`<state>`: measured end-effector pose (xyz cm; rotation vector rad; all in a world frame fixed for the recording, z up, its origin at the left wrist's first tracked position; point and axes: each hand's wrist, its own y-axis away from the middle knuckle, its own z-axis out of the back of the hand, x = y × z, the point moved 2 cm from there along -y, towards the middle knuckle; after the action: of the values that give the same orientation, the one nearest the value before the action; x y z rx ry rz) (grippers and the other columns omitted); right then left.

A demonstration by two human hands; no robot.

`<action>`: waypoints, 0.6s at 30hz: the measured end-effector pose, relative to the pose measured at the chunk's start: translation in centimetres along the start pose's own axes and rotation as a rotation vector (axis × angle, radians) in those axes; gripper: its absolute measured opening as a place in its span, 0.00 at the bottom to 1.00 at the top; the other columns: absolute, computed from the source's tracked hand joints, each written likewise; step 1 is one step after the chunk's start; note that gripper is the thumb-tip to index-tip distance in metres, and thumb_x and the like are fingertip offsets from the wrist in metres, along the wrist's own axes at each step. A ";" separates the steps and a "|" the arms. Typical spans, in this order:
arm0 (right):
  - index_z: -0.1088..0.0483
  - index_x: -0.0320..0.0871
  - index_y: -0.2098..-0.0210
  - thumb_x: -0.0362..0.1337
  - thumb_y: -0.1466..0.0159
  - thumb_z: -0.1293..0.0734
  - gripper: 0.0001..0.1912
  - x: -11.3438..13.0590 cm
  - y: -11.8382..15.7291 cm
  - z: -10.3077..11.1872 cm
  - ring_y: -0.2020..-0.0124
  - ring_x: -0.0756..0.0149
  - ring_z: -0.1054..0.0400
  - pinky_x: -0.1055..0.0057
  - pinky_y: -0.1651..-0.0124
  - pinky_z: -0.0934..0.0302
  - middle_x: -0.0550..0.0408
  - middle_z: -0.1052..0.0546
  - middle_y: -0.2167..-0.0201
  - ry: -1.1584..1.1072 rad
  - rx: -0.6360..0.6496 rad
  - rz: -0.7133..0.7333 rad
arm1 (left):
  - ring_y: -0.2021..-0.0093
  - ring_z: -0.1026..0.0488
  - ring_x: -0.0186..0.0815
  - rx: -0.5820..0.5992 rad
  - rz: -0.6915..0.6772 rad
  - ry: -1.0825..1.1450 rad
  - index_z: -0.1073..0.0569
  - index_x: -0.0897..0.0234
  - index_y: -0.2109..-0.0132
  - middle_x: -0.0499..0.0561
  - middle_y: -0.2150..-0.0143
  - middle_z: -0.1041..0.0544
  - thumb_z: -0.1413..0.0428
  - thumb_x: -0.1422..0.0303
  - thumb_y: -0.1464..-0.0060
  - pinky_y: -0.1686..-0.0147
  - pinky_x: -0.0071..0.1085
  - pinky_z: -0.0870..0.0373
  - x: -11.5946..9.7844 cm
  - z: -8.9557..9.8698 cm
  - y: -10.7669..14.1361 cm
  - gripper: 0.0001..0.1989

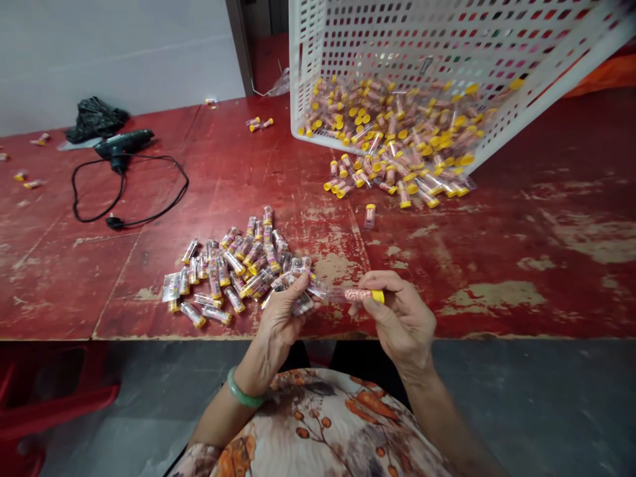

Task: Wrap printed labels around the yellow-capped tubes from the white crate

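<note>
Between the fingers and thumb of my right hand [405,324] is a small clear tube [356,293] with a yellow cap, held level and partly filled with pink-and-white bits. My left hand [285,308] is closed on several clear plastic sleeves [301,301] with print on them. The tube's clear end points left and meets a sleeve at my left fingertips; how far it is inside, I cannot tell. Just left of that hand lies a loose pile of yellow-capped tubes in printed sleeves [233,262].
A white perforated crate [305,66] lies tipped on the red table [124,278], with yellow-capped tubes [392,142] spilling out. One tube [370,216] stands apart. At the left are a heat gun [126,140] with its cord and a black plastic bag [95,119].
</note>
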<state>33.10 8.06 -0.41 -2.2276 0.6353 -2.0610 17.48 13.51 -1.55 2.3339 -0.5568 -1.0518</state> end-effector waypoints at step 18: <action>0.30 0.44 0.59 0.31 0.40 0.32 0.09 -0.9 1.4 -1.8 0.69 0.67 0.28 0.69 0.70 0.28 0.51 0.30 0.58 0.111 -0.084 0.095 | 0.78 0.26 0.31 -0.075 -0.166 -0.016 0.25 0.68 0.67 0.48 0.73 0.22 0.30 0.67 0.66 0.79 0.27 0.26 -0.5 1.0 0.9 0.18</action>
<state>30.96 7.51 -1.48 -2.0918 0.8341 -2.1609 16.29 12.80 -1.35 2.3384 -0.3275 -1.1463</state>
